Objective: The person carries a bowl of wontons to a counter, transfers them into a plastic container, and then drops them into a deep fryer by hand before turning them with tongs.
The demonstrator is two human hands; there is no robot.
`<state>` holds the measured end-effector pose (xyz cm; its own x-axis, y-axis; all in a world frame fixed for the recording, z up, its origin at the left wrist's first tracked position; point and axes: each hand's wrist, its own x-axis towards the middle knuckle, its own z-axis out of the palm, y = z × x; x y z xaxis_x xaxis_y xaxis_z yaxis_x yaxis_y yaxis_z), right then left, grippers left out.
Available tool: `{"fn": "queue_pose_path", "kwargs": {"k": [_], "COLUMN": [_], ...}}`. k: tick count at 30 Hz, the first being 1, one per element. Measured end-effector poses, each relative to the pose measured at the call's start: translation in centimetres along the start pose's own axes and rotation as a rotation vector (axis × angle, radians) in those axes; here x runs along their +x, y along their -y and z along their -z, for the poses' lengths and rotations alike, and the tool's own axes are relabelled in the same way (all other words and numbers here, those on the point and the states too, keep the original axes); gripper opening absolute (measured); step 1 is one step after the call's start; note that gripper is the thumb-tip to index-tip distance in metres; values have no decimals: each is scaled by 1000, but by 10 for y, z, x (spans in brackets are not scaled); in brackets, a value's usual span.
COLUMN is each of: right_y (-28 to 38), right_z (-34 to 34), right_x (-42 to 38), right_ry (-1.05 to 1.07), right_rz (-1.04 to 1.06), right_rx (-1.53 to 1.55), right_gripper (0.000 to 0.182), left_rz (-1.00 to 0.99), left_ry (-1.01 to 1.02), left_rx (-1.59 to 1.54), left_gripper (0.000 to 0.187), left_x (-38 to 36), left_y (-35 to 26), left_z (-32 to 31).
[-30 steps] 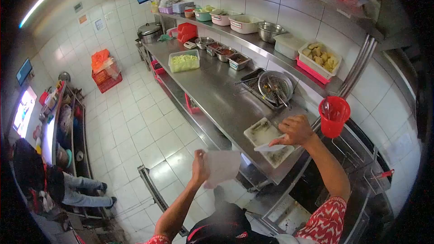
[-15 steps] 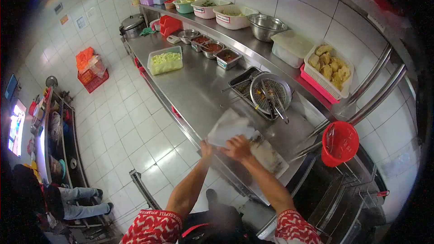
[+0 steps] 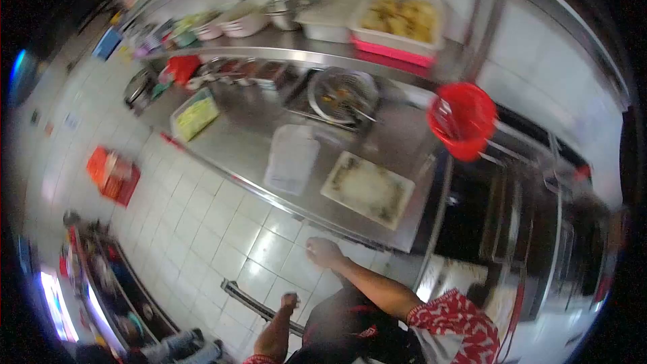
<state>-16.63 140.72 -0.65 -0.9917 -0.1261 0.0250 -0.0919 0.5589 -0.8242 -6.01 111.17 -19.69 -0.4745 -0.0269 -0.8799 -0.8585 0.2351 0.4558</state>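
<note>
Here's the white sheet (image 3: 292, 160), lying flat on the steel bench (image 3: 246, 135), its lower end just inside the front edge. Both hands are out over the floor side, in front of that edge. The right hand (image 3: 325, 253) is the nearer one, below the sheet and a little to its right in the view, apart from it. Its fingers look loosely bent, but they're blurred, and I can't tell how far they close. The left hand (image 3: 289, 302) is lower, almost straight down the view from the sheet and well apart from it. Those fingers are curled inward; whether they're fully shut, I can't tell.

Just right of the sheet, a narrow strip of steel between them, lies the pale board (image 3: 367, 190), set at a slant with dark smudges along its borders. Its lower corner comes near the bench's front right corner. Up towards the back edge, a round strainer (image 3: 342, 94) sits over a dark tray (image 3: 300, 104), utensils lying across it. Over left, by the front edge, there's a clear tub (image 3: 178, 127) of pale green shreds. The red bucket (image 3: 462, 120) is up beyond the bench's right end, and on the shelf (image 3: 290, 42) behind, a white basket (image 3: 431, 36) holds yellow chunks (image 3: 399, 15).
</note>
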Motion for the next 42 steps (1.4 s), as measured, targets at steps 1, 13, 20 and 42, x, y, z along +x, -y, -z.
{"fn": "queue_pose_path", "kwargs": {"k": [1,13,20,42], "right_y": [0,13,-21,-46], "right_z": [-6,-93,-72,508], "right_x": [-14,-237,-371,-582], "right_ry": [-54,337,528,-313], "right_rz": [-46,-228,-246,-298], "right_rx": [6,58,84,-575], "right_gripper": [26,22,25,23], "left_rz": [-152,-166,-299,-1695], "left_ry": [236,154,137,425], "left_rx": [-324,388,369,1086], "left_gripper": [21,13,12,21], "left_x": [20,-86,-150,-475], "left_y": [60,217,273,25], "left_z": [16,-41,-84,-472]}}
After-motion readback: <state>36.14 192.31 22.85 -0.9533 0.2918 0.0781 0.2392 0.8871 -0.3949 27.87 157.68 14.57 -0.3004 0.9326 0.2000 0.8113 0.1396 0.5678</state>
